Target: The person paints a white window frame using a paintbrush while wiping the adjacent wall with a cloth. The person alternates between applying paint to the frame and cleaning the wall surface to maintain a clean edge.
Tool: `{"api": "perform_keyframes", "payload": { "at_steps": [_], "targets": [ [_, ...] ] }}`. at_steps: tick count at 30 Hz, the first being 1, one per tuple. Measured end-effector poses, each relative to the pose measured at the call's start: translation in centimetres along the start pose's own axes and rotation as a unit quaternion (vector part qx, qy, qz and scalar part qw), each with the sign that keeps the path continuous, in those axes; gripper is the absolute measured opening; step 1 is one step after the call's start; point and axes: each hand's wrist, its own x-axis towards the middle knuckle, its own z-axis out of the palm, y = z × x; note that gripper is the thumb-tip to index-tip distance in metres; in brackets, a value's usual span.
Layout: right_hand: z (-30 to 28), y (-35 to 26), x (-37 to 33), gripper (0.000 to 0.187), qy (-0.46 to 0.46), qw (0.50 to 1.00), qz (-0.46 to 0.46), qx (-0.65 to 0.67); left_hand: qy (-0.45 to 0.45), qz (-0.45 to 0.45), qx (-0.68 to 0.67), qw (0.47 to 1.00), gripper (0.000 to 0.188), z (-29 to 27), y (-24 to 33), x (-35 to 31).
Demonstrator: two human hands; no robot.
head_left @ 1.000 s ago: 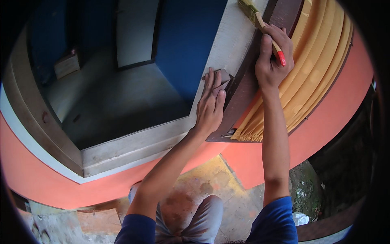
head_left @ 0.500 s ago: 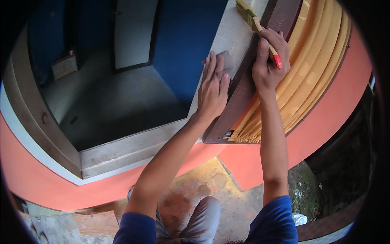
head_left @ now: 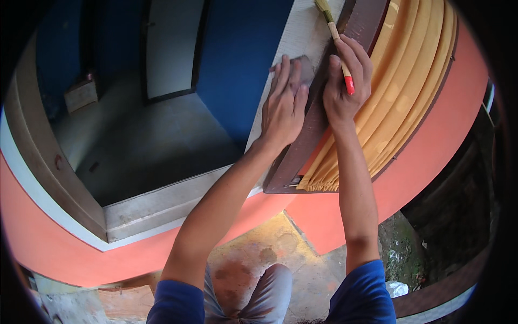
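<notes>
My left hand (head_left: pixel 283 108) presses a small dark grey sheet (head_left: pixel 306 71), which looks like sandpaper, flat against the pale window frame (head_left: pixel 319 33). Its fingers point up the frame, and part of the sheet is hidden under them. To the right, my right hand (head_left: pixel 349 81) grips a paintbrush (head_left: pixel 335 33) by its wooden handle. The handle's red end pokes out by the palm, while the bristles point up and rest against or close to the pale frame; I cannot tell which. That hand is beside the brown sash (head_left: pixel 308 129) of the opened window.
A gathered yellow curtain (head_left: pixel 407 92) hangs in the brown sash. Left of my hands is the window opening, showing a room with a blue wall (head_left: pixel 237 59), a pale door (head_left: pixel 175 48) and a box (head_left: pixel 81 96). Below runs an orange wall (head_left: pixel 318 227) above a stained floor (head_left: pixel 259 237).
My left hand and the grey sheet have slid slightly upward along the frame. My right hand has shifted left, and the brush stands more upright. The whole view has moved a little.
</notes>
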Motion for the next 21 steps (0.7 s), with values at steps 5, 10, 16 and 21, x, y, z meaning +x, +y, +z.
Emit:
{"api": "perform_keyframes", "payload": {
  "at_steps": [5,10,16,21],
  "targets": [
    [1.0,-1.2,0.3,0.03,0.016,0.999,0.028,0.035,0.023,0.007,0.019,1.0,0.051,-1.3,-0.5,9.8],
    [-0.6,0.1,0.5,0.03,0.004,1.0,0.0,0.007,-0.032,0.01,0.009,0.999,0.053,-0.7,-0.6,0.3],
    [0.7,-0.8,0.3,0.027,0.02,0.999,0.004,0.029,0.034,0.068,0.026,0.997,0.052,-0.2,-1.4,8.7],
    [0.2,-1.1,-0.4,0.027,0.026,0.999,0.025,0.039,0.005,0.082,0.003,0.997,0.052,-0.7,-0.7,11.2]
  ]
}}
